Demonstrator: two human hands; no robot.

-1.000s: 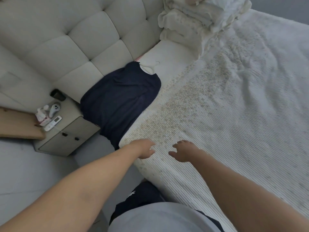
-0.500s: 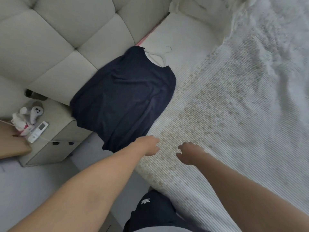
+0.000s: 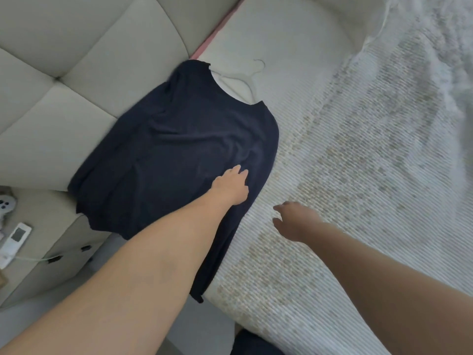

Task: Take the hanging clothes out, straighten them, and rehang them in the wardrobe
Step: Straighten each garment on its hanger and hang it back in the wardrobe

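your left hand (image 3: 231,187) lies flat on the navy top (image 3: 174,149) at the bed (image 3: 358,149) edge; right hand (image 3: 294,221) hovers loose, empty. a tug could slide it off or unseat the hanger (image 3: 247,78).

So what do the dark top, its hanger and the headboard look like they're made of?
The navy top looks like thin, soft matte knit fabric, since it drapes in loose wrinkles over the bed edge. The white hanger looks like smooth plastic, though coated wire can't be ruled out. The headboard appears padded, tufted in squares, with a smooth cream covering, perhaps faux leather.
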